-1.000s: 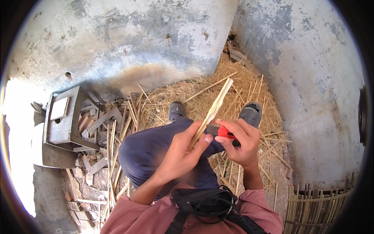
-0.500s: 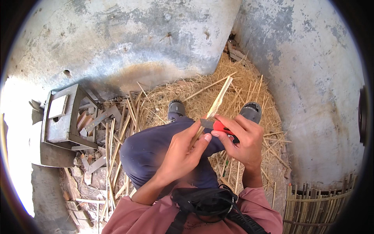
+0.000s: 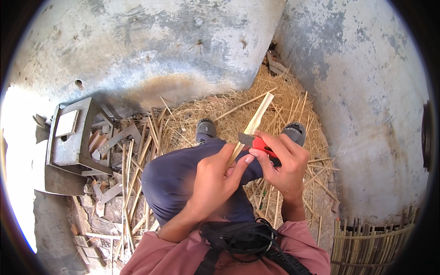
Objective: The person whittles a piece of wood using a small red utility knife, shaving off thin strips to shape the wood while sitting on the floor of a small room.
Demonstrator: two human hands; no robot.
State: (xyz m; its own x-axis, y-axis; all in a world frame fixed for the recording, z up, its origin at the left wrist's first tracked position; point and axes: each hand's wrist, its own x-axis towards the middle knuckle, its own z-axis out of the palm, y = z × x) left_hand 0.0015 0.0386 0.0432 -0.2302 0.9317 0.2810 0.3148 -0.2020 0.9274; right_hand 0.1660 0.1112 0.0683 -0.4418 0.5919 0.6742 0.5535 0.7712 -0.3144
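Hands point(image 3: 211, 182) close together: pale strip point(image 3: 255, 123) in left, tip beyond both.

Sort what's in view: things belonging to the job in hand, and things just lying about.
In hand:
- pale wooden strip, in the left hand
- red-handled blade, in the right hand

Lying about, in neither hand:
- straw on the floor
- loose sticks
- wooden box

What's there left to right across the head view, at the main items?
Wooden box → left hand → red-handled knife → right hand → row of upright sticks.
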